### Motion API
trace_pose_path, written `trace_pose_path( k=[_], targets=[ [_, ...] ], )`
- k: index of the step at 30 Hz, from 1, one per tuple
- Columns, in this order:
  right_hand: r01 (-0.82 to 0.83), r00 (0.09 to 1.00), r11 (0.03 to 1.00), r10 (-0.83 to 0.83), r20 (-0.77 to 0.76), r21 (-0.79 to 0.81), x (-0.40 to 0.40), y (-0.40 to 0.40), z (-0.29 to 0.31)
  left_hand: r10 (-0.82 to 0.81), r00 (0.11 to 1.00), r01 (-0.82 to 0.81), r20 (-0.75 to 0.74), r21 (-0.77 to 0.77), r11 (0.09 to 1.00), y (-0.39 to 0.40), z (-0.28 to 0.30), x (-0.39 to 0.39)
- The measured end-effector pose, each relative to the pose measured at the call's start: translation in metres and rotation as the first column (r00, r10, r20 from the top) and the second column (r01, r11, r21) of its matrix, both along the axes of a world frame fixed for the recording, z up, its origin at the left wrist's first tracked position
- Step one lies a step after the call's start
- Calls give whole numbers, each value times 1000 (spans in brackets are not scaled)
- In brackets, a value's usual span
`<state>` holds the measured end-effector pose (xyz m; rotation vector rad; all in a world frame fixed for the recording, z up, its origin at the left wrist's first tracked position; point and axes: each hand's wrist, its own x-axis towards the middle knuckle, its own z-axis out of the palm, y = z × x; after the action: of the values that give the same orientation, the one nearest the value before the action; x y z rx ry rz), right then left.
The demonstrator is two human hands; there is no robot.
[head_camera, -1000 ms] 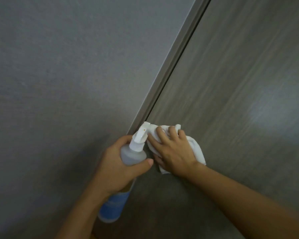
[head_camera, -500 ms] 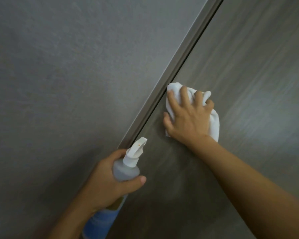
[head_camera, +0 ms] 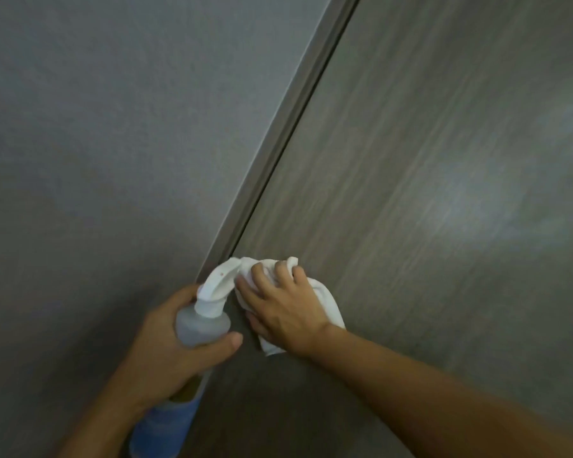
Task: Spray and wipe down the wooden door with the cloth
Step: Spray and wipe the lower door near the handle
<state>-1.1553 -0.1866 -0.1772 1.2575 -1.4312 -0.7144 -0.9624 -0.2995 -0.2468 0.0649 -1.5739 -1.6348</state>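
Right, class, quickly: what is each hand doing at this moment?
Left hand: grips the spray bottle.
Right hand: presses the white cloth against the wooden door, fingers bent over it.

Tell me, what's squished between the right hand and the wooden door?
The white cloth, bunched under the right hand against the wooden door, as the head view shows.

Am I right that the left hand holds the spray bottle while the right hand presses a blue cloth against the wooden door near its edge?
Not quite: the cloth is white, not blue, as the head view shows. The rest holds: the left hand grips the spray bottle while the right hand presses the cloth against the wooden door near its edge.
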Motion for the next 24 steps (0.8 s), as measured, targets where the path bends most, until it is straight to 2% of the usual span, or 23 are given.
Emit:
trace_pose_path(
  k=[5, 8, 10, 13, 16, 21, 24],
  targets=[
    [-71, 994, 961, 89, 58, -266, -1, -9, 92, -6, 1000, 6, 27, 9, 1000, 5, -3, -8],
    [27, 994, 900, 24, 111, -436, 6, -14, 151, 3, 999, -3, 34, 20, 1000, 6, -3, -11],
    [96, 991, 883, -43, 125, -460, 8, -17, 157, 18, 999, -19, 31, 18, 1000, 6, -3, -12],
    [163, 985, 900, -127, 115, -405, 10, -20, 126, 39, 999, -39, 31, 8, 999, 3, -5, -12],
    [185, 978, 930, -143, 149, -318, 12, -20, 81, 73, 997, -74, 28, 7, 997, -1, -7, -10],
    [186, 972, 982, -178, 150, -40, 8, -5, -22, 91, 996, -91, 19, -28, 996, -2, -3, -3],
    [231, 971, 957, -238, 22, 175, -2, 17, -75, 71, 997, -71, -11, -20, 997, 2, 2, 2]
  ],
)
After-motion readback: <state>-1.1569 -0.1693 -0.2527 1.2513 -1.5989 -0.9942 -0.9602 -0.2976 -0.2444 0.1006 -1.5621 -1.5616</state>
